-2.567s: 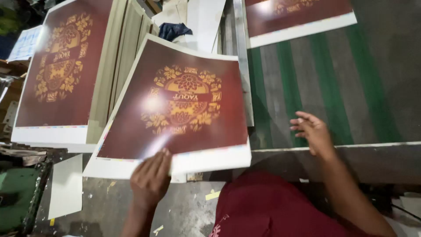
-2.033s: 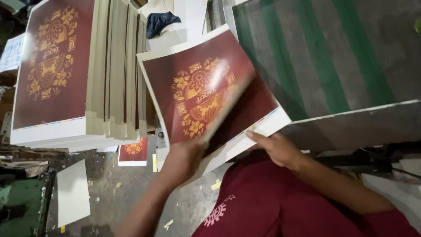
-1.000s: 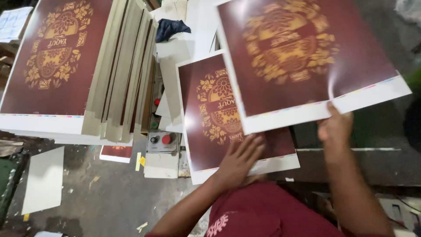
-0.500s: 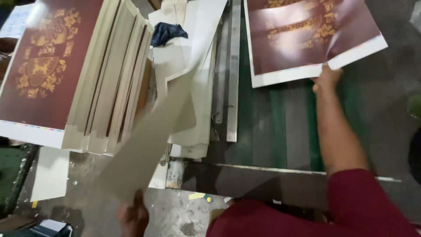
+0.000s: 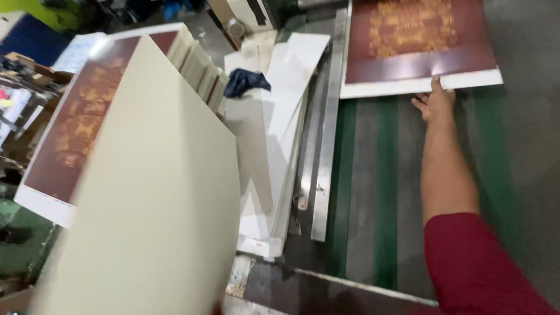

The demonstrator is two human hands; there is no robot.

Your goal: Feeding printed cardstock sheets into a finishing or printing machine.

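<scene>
Right hand, fingers spread, has pushed the printed sheet forward; next sheet now raised (left hand hidden, grip indeterminable).

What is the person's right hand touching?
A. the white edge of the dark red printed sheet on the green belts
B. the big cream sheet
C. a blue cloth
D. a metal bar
A: the right hand rests its fingertips on the white bottom edge of the dark red printed sheet, far from the blue cloth.
</scene>
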